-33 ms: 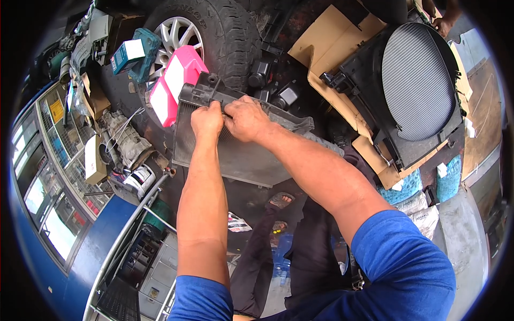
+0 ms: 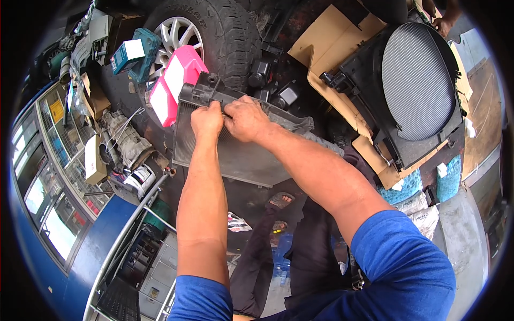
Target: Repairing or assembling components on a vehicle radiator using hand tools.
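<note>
A grey-finned radiator [image 2: 241, 155] with a black plastic tank along its far edge leans in front of me, against or close to a large tyre. My left hand [image 2: 207, 121] is closed at the inner edge of that tank, thumb on top. Right beside it, nearly touching, my right hand [image 2: 247, 119] is also closed, its fingers curled down over the same edge. Whatever the fingertips pinch is hidden behind the knuckles. Next to the radiator's far left corner lies a pink and white container [image 2: 181, 75].
Behind stands the tyre [image 2: 227, 40] on a silver wheel. To the right, a second radiator with a round black shroud [image 2: 369, 101] rests on opened cardboard [image 2: 332, 40], another person's hand [image 2: 443, 25] beyond it. A metal rail [image 2: 131, 224] and machine parts [image 2: 124, 138] are at left.
</note>
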Available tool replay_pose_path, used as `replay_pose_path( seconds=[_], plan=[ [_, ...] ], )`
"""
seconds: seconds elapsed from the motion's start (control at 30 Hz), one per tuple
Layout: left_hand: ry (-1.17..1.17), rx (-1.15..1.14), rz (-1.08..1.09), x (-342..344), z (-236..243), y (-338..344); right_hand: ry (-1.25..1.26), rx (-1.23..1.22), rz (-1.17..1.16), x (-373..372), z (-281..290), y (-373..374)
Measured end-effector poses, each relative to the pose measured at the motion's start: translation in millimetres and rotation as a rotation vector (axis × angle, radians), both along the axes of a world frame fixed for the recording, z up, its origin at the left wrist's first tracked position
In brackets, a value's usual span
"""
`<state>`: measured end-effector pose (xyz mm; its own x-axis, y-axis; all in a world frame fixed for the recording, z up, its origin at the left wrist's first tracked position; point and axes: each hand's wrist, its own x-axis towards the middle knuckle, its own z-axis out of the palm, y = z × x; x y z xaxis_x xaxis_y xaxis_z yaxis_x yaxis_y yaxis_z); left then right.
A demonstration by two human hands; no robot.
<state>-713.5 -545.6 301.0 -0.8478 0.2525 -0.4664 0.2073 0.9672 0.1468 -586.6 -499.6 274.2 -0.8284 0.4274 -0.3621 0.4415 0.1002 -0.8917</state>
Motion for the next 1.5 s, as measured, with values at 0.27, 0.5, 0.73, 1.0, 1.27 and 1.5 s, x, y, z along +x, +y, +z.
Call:
replay_pose_path(
  seconds=[0.27, 0.5, 0.73, 1.0, 1.27, 1.5],
  plan=[
    [-0.073, 0.100, -0.010, 2, 13, 4, -0.001, 0.172, -0.109, 18, 11, -12],
    [-0.133, 0.206, 0.273, 14, 56, -96, -0.177, 0.012, -0.055, 174, 28, -28],
    [-0.487, -0.024, 0.099, 142, 112, -210, -1.003, -0.182, -0.099, 411, 66, -81],
    [-0.801, 0.022, -0.036, 207, 155, -252, -0.956, -0.981, -0.611, 439, 141, -186],
    [-0.579, 0.117, -0.190, 136, 197, -281, -0.824, -0.706, -0.518, 425, 191, -225],
    [-0.486, 0.014, -0.390, 138, 226, -302, -0.838, -0.473, -0.282, 425, 238, -247]
  ],
)
